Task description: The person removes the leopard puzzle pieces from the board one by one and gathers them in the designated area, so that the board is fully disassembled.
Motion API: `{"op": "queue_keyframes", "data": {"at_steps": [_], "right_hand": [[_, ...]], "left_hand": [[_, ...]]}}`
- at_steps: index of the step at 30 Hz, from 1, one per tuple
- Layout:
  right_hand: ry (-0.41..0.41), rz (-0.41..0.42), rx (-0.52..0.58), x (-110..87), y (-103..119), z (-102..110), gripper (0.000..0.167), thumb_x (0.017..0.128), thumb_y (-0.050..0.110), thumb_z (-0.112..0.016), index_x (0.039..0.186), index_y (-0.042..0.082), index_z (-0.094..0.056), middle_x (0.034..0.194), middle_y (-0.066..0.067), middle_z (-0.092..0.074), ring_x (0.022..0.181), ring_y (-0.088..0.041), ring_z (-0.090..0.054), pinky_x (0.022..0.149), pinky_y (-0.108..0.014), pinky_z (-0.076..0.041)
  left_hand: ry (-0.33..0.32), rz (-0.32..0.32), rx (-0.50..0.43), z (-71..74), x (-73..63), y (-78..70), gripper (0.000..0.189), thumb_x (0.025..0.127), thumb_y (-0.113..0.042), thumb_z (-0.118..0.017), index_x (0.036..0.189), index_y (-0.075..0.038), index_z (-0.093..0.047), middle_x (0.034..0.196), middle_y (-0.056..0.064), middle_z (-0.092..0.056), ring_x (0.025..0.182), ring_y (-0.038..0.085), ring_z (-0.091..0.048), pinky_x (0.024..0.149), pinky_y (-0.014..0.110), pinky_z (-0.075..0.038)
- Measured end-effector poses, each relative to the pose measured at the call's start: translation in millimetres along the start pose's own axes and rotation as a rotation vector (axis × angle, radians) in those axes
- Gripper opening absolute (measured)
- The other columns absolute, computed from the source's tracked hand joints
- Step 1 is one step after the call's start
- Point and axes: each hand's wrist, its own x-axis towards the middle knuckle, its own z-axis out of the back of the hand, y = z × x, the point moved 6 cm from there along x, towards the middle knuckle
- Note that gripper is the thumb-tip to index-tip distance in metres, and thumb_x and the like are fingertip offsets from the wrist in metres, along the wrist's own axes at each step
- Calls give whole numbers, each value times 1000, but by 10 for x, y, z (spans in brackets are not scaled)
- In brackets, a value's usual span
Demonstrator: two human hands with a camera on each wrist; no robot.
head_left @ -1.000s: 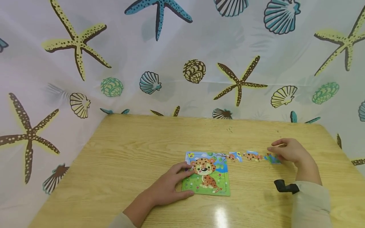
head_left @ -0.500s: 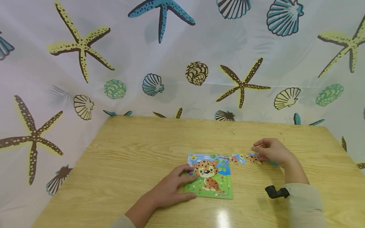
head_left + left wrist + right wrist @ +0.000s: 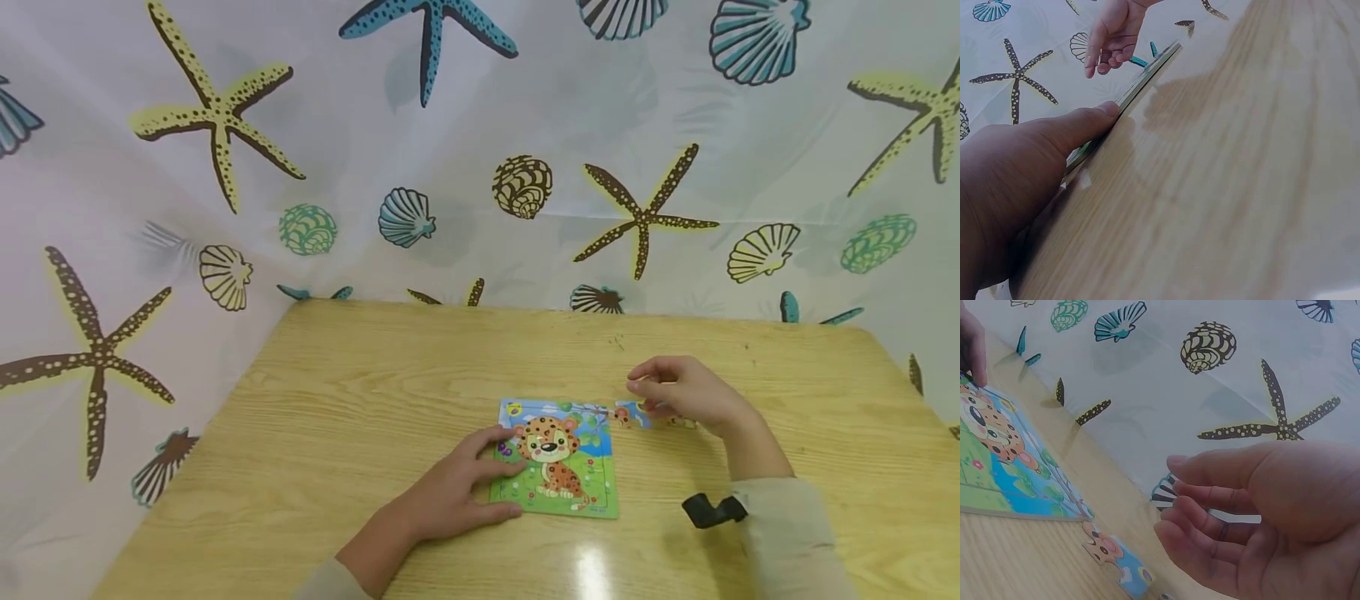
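A square leopard jigsaw puzzle (image 3: 592, 475) lies flat on the wooden table. My left hand (image 3: 450, 492) rests at its left side, fingers over the edge and thumb by the lower corner. In the left wrist view the thumb (image 3: 1079, 128) lies along the board's edge. My right hand (image 3: 693, 392) hovers over a row of loose pieces with loosely bent fingers and nothing between them. A blue-and-orange puzzle piece (image 3: 1105, 547) sits just off the puzzle's upper right corner. Another loose piece (image 3: 682, 422) shows partly beneath the right hand.
The wooden table (image 3: 360, 375) reaches back to a white cloth (image 3: 450, 258) printed with starfish and shells, which hangs behind and at both sides. A black mount (image 3: 712, 510) sticks out from the right sleeve (image 3: 787, 533).
My right hand has moved left along the row of loose pieces, from the far-right piece towards the puzzle. The left hand has stayed on the puzzle's left side. The head view has shifted slightly.
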Motion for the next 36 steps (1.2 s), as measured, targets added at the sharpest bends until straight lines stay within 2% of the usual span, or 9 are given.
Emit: {"op": "queue_keyframes", "data": {"at_steps": [9, 17, 26, 31, 36], "right_hand": [[66, 59, 41, 41, 209, -202, 48, 99, 25, -64, 131, -10, -55, 120, -31, -58, 91, -32, -70, 83, -42, -62], [89, 81, 110, 82, 321, -413, 48, 100, 22, -63, 134, -10, -52, 122, -30, -58, 86, -26, -68, 84, -42, -61], [197, 73, 24, 137, 367, -889, 41, 100, 26, -63, 128, -4, -61, 105, -23, -66, 83, -27, -69, 78, -40, -61], [263, 75, -5, 141, 376, -1162, 40, 100, 22, -63, 129, -5, -61, 104, -20, -69, 80, -23, -70, 75, -37, -62], [289, 52, -24, 121, 385, -1318, 41, 101, 17, -60, 132, -8, -58, 104, -17, -70, 79, -20, -71, 74, -34, -62]], "left_hand": [[-1, 3, -39, 17, 7, -4, 60, 87, -53, -73, 136, -20, -63, 162, 3, -30, 151, 27, -26, 119, 53, -32], [21, 24, -81, 16, 6, -7, 59, 87, -52, -73, 136, -21, -64, 163, 2, -29, 153, 26, -23, 119, 54, -32], [9, 9, -80, 29, 7, -16, 57, 87, -52, -73, 134, -21, -65, 161, 3, -30, 151, 27, -26, 118, 54, -33], [2, -1, -77, 43, -2, -31, 53, 86, -49, -75, 131, -21, -68, 160, 5, -32, 150, 27, -30, 118, 53, -35], [-6, -17, -79, 64, -10, -52, 51, 86, -45, -77, 129, -19, -69, 160, 7, -33, 149, 28, -31, 118, 53, -35]]}}
